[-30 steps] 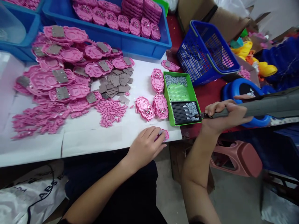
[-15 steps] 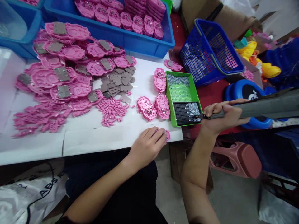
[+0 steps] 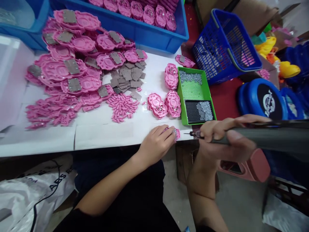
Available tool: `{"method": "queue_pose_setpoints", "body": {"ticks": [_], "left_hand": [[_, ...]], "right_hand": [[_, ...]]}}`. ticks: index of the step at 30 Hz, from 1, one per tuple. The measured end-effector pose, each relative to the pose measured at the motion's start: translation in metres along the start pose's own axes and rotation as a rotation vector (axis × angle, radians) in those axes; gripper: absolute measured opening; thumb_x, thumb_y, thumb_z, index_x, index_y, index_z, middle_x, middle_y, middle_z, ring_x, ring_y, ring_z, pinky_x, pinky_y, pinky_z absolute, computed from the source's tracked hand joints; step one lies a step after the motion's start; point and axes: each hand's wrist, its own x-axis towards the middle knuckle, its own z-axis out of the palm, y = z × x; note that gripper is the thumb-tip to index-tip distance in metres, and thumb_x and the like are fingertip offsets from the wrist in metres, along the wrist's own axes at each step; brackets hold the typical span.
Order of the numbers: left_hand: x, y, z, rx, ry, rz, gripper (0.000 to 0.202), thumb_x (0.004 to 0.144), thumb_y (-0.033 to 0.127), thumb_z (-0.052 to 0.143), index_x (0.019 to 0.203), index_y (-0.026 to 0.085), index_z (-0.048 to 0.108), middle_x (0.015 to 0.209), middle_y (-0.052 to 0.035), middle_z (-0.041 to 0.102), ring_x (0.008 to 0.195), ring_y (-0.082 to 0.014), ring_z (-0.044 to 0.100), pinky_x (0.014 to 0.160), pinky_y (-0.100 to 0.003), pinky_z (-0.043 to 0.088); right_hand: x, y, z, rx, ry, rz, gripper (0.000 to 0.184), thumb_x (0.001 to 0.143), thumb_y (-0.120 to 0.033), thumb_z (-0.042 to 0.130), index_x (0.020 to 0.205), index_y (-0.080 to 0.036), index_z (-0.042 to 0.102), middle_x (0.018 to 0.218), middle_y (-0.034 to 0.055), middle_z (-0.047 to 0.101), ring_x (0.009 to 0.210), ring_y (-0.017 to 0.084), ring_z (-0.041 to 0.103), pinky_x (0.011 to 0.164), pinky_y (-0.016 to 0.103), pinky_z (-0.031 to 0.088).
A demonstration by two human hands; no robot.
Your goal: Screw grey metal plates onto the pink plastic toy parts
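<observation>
My left hand (image 3: 158,141) is closed over a pink plastic casing (image 3: 178,133) at the table's front edge, and covers most of it. In my right hand (image 3: 224,138) is a grey power screwdriver (image 3: 267,137), its thin bit pointing left at the casing, a short gap away. Just beyond stands a green tray (image 3: 181,109) of small screws, with a black perforated plate (image 3: 191,111) in its near half. Finished-looking pink casings (image 3: 156,105) lie left of the tray, two side by side and one stack (image 3: 171,76) farther back.
Pink casings with grey metal plates (image 3: 72,66) are heaped at the left, beside loose plates (image 3: 127,77) and small pink parts (image 3: 122,108). A blue bin (image 3: 154,42) of casings stands behind. To the right are a blue basket (image 3: 210,54), blue round stools (image 3: 263,100) and a pink stool (image 3: 259,166).
My right hand has brought the screwdriver from the screws in the green tray down toward the casing under my left hand. The left hand keeps its hold; the whole view has shifted slightly.
</observation>
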Motion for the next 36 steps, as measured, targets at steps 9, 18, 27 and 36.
{"method": "queue_pose_setpoints", "body": {"ticks": [9, 18, 27, 36], "left_hand": [[0.000, 0.000, 0.001, -0.011, 0.048, 0.017, 0.018, 0.105, 0.020, 0.057, 0.114, 0.009, 0.069, 0.123, -0.0108, 0.075, 0.111, -0.0267, 0.068, 0.095, -0.040, 0.060], [0.000, -0.001, 0.002, 0.016, 0.041, 0.012, 0.020, 0.107, 0.023, 0.053, 0.112, 0.012, 0.069, 0.122, -0.0105, 0.075, 0.111, -0.0249, 0.069, 0.094, -0.039, 0.060], [-0.003, -0.003, 0.004, 0.004, 0.020, 0.007, 0.019, 0.106, 0.025, 0.056, 0.115, 0.015, 0.069, 0.122, -0.0108, 0.074, 0.113, -0.0243, 0.067, 0.094, -0.039, 0.059], [-0.001, 0.000, -0.004, 0.091, -0.093, 0.030, 0.027, 0.105, 0.037, 0.057, 0.124, 0.019, 0.067, 0.122, -0.0129, 0.067, 0.107, -0.0270, 0.062, 0.088, -0.039, 0.052]], "right_hand": [[-0.018, 0.016, 0.016, 0.123, -0.128, -0.043, 0.035, 0.062, -0.018, 0.052, 0.095, -0.027, 0.059, 0.049, -0.0104, 0.048, 0.031, 0.009, 0.028, 0.033, 0.023, 0.033], [-0.011, 0.018, 0.016, 0.197, -0.421, 0.017, 0.019, 0.077, -0.016, 0.066, 0.091, -0.028, 0.058, 0.055, -0.0100, 0.052, 0.033, 0.007, 0.035, 0.033, 0.020, 0.033], [0.011, 0.017, 0.004, 0.294, -0.636, 0.008, 0.022, 0.079, -0.025, 0.069, 0.099, -0.028, 0.063, 0.048, -0.0117, 0.046, 0.025, 0.008, 0.031, 0.028, 0.024, 0.034], [0.081, 0.015, -0.044, 0.111, 0.201, -0.132, 0.007, 0.082, -0.032, 0.038, 0.085, -0.026, 0.041, 0.046, -0.0118, 0.031, 0.027, 0.009, 0.032, 0.031, 0.022, 0.026]]}}
